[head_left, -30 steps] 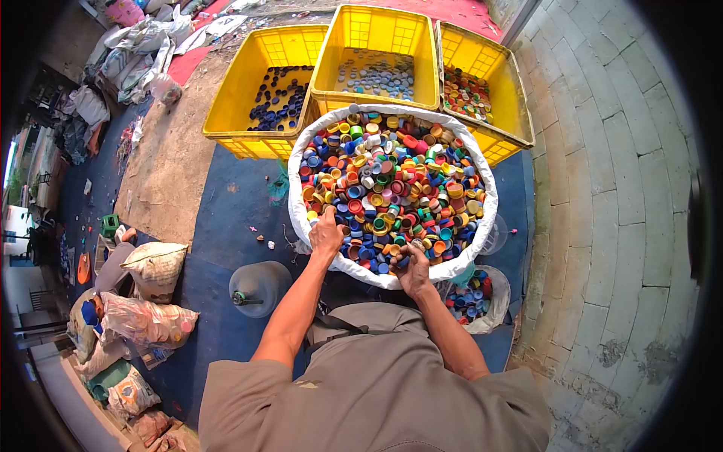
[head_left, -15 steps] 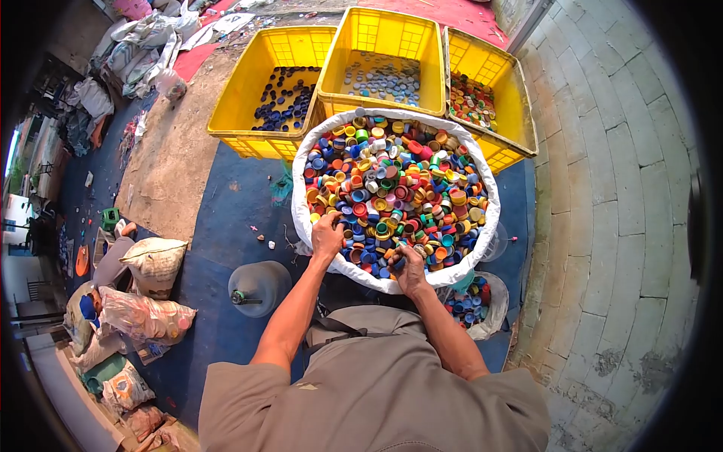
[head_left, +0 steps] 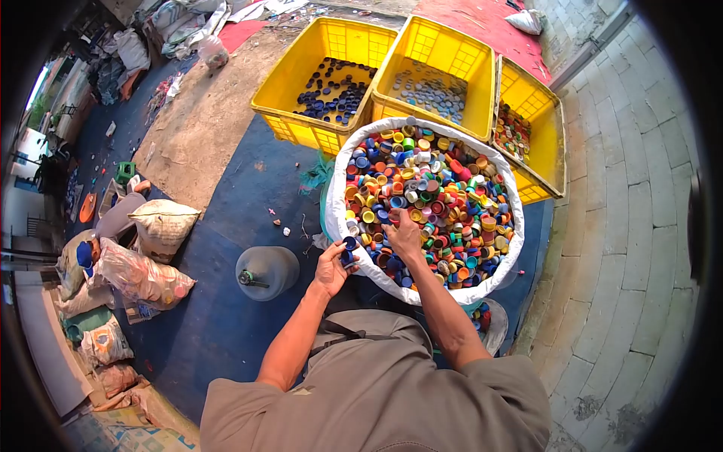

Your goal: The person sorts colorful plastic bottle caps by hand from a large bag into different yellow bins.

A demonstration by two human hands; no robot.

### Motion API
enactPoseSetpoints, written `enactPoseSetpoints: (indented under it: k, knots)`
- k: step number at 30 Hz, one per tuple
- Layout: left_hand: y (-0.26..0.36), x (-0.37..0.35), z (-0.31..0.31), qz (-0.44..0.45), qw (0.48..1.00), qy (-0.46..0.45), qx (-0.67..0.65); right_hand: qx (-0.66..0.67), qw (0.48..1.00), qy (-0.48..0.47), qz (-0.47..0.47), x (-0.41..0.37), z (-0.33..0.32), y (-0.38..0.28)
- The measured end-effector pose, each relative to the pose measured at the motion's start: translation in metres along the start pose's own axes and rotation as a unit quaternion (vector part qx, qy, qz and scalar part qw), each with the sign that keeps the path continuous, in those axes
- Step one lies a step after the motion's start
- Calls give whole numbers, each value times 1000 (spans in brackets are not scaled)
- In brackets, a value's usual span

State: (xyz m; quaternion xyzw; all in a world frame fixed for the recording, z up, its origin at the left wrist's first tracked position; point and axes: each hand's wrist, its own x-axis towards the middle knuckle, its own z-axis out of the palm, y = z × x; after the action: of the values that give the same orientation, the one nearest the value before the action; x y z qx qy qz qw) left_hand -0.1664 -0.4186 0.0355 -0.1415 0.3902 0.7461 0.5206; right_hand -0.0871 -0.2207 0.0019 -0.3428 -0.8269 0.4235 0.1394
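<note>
A large white-rimmed sack point(head_left: 340, 181) holds a heap of mixed-colour plastic bottle caps point(head_left: 429, 188). Outside its near-left rim, my left hand point(head_left: 330, 273) is closed around dark blue bottle caps point(head_left: 348, 252), one above another at the fingertips. Over the heap, my right hand point(head_left: 404, 235) reaches forward with fingers apart, its fingertips at the loose caps. Nothing shows clearly in its grasp.
Three yellow crates stand behind the sack: one with dark blue caps point(head_left: 263, 102), one with pale caps point(head_left: 482, 113), one with mixed caps point(head_left: 557, 143). A big translucent bottle point(head_left: 275, 271) is at left, filled bags point(head_left: 162, 226) farther left, a block wall point(head_left: 610, 211) at right.
My left hand has left the heap and moved outside the rim, now showing blue caps. My right hand has gone deeper over the heap. The view has shifted, moving the crates rightward.
</note>
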Motion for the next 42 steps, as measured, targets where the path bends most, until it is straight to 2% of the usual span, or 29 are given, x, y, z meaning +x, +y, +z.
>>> enactPoseSetpoints:
  k: [2, 6, 13, 16, 19, 20, 23, 24, 25, 27, 31, 32, 35, 40, 42]
  knots:
    - [0, -6, -12, 6, 1000, 13, -9, -54, 998, -4, -40, 9, 10, 1]
    - [5, -12, -28, 19, 999, 38, 2, -145, 989, -15, -23, 15, 18, -8]
    - [8, -12, -34, 28, 998, 46, 9, -180, 983, -25, 30, 21, 24, -7]
    - [5, -6, -34, 15, 999, 38, 9, -161, 987, -21, 15, 22, 26, -1]
    - [3, 0, -31, 7, 999, 23, 31, -146, 988, -11, 39, 21, 23, 2]
    - [3, 2, -29, 3, 999, 18, 30, -90, 995, 9, 39, 18, 20, 3]
    - [3, 10, -20, -4, 999, 5, 35, -29, 995, 71, 59, 13, 14, 13]
    - [3, 10, -13, -4, 999, 2, 41, 38, 994, 90, 46, 10, 10, 12]
    - [3, 12, -6, -4, 999, -1, 48, 138, 982, 66, 111, 6, 3, 12]
    - [-1, 17, 3, -10, 998, -2, 61, 334, 914, 19, 230, -5, -12, 7]
    - [-10, 30, 17, -26, 997, -22, 75, 559, 775, 29, 294, -32, -36, 5]
    - [-16, 35, 17, -29, 997, -25, 67, 585, 760, 14, 284, -40, -35, 15]
    - [-25, 43, 20, -30, 998, -25, 41, 700, 656, -3, 282, -63, -33, 23]
    - [-13, 41, 28, -22, 1000, -13, -16, 758, 585, 24, 287, -87, -12, 17]
    - [1, 46, 26, -13, 999, -6, -44, 751, 579, 44, 315, -78, -6, 7]
